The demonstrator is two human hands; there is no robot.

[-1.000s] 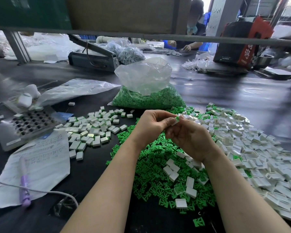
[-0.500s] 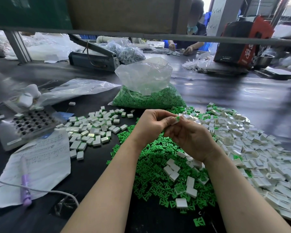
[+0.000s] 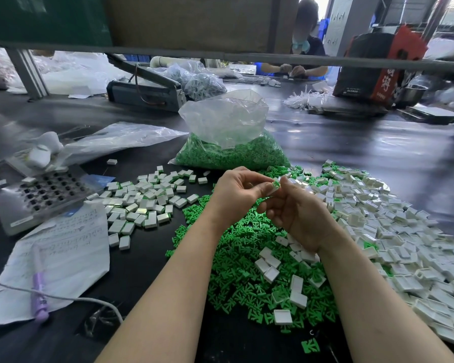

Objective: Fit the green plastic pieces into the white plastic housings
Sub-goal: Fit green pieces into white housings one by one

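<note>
Mid-fit, at centre frame: left hand (image 3: 237, 191) pinching a small white housing (image 3: 276, 187) at the fingertips, a green piece (image 3: 275, 183) showing in its open face. Right hand (image 3: 296, 213) raised just beside, fingers curled, thumb and forefinger closed on the same assembly, probably pressing the insert home, though the contact itself is too small to tell. Below the hands, lower centre: loose green pieces (image 3: 241, 260) heaped on the dark table (image 3: 378, 153). Right side: spread of empty white housings (image 3: 393, 221). Left of centre: cluster of finished units (image 3: 147, 200). Upper centre: plastic bag (image 3: 228, 142) of more green stock. Next move, by judgement: squeeze until flush, drop onto the left cluster, then pick a fresh housing and piece, aligned square before pushing.
</note>
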